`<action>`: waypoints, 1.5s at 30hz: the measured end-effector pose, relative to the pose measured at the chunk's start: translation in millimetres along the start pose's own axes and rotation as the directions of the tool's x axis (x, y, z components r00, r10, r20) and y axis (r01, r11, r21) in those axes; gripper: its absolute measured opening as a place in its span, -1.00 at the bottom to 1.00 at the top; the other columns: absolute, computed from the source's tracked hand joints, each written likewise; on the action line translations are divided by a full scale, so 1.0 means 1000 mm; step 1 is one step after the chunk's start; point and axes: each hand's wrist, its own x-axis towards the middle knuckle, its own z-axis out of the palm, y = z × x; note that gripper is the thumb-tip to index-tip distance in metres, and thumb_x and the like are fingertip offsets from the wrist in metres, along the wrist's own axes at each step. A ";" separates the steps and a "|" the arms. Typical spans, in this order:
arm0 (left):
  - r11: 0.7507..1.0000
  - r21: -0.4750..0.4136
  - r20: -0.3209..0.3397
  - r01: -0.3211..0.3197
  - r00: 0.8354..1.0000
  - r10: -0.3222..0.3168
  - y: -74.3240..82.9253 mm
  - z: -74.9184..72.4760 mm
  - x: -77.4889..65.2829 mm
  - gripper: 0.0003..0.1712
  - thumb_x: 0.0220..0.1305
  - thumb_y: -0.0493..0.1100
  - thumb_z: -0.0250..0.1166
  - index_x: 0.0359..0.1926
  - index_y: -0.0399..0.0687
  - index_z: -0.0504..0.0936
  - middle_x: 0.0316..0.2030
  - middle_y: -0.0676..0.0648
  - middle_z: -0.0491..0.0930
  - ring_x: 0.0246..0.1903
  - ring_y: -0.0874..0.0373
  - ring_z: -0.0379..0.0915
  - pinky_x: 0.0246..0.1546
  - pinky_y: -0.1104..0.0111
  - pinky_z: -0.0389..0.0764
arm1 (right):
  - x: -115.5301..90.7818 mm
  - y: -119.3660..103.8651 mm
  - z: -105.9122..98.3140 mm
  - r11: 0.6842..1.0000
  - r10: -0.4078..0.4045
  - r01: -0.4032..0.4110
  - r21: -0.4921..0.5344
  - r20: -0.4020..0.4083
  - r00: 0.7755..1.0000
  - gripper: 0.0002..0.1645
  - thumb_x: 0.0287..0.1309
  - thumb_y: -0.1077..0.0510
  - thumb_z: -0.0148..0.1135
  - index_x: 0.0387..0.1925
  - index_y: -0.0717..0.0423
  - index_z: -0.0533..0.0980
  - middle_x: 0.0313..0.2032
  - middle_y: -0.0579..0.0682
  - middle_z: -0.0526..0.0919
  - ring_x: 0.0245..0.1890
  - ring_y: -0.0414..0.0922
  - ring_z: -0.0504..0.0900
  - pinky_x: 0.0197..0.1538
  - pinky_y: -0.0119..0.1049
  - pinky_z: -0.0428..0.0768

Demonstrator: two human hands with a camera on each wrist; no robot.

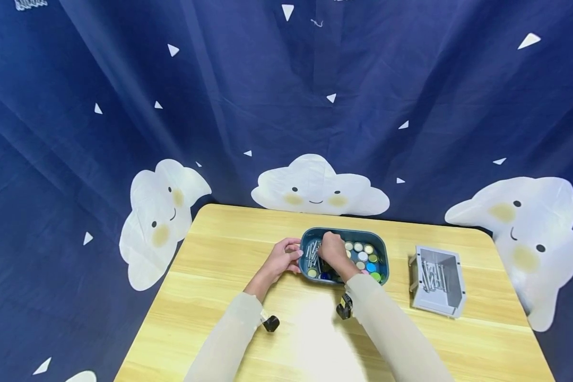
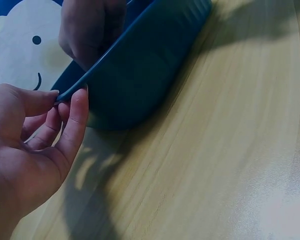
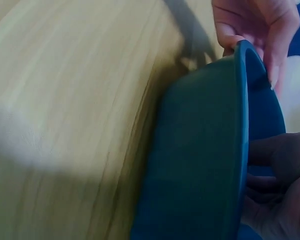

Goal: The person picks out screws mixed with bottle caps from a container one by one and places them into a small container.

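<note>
A dark teal plastic tub [image 1: 385, 255] stands on the table, with silvery bolts [image 1: 312, 253] at its left end and round caps [image 1: 363, 257] of several colours towards its right. My left hand [image 1: 281, 258] pinches the tub's left rim between thumb and fingers, as the left wrist view shows up close on the tub's wall [image 2: 135, 75]. My right hand [image 1: 333, 249] reaches down inside the tub, between the bolts and the caps. Its fingers [image 3: 262, 150] dip behind the near wall in the right wrist view, so I cannot tell whether they grip anything.
To the right of the tub sits a grey open bin [image 1: 432, 303] with several long bolts [image 1: 433, 277] in it. Behind the back edge of the wooden table [image 1: 248, 223] hangs a dark blue curtain [image 1: 286, 116] with clouds printed on it.
</note>
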 end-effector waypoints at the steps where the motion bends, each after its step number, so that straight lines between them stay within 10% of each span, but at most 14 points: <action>1: 1.000 0.001 0.000 -0.002 1.000 0.002 0.000 0.000 0.000 -0.44 0.38 -0.39 0.25 0.37 -0.29 0.40 -0.15 -0.05 0.49 -0.49 0.11 0.56 -0.61 0.37 0.73 | 0.000 0.000 -0.001 1.000 -0.011 0.011 -0.011 0.003 1.000 -0.55 0.15 0.31 0.29 -0.71 0.01 0.28 -0.66 -0.03 0.36 -0.59 -0.07 0.35 -0.51 -0.25 0.37; 21: 1.000 0.001 -0.005 0.000 1.000 0.000 -0.001 0.001 0.001 -0.43 0.40 -0.41 0.23 0.39 -0.30 0.38 -0.16 -0.04 0.50 -0.49 0.12 0.56 -0.60 0.38 0.73 | -0.010 0.008 -0.035 0.996 0.045 -0.052 0.071 0.109 0.993 -0.42 0.20 0.20 0.38 -0.86 -0.06 0.34 -0.84 -0.16 0.33 -0.75 -0.16 0.44 -0.52 -0.31 0.47; 28: 1.000 0.015 -0.024 0.002 1.000 -0.002 0.000 0.002 0.000 -0.46 0.40 -0.41 0.24 0.37 -0.24 0.42 -0.12 -0.08 0.51 -0.49 0.13 0.56 -0.60 0.39 0.73 | -0.018 0.020 -0.053 0.982 -0.026 0.005 0.190 0.108 0.994 -0.68 0.19 0.22 0.37 -0.66 0.03 0.55 -0.67 -0.13 0.56 -0.55 -0.04 0.72 -0.42 -0.34 0.63; 45: 1.000 0.016 -0.027 -0.003 1.000 0.003 -0.001 0.003 0.000 -0.44 0.40 -0.40 0.24 0.38 -0.29 0.40 -0.13 -0.06 0.51 -0.51 0.14 0.55 -0.60 0.37 0.74 | -0.051 0.056 -0.111 0.975 -0.151 0.135 0.179 0.083 0.985 -0.88 0.12 0.27 0.32 -0.29 0.20 0.55 -0.51 -0.01 0.63 -0.60 -0.19 0.57 -0.46 -0.39 0.59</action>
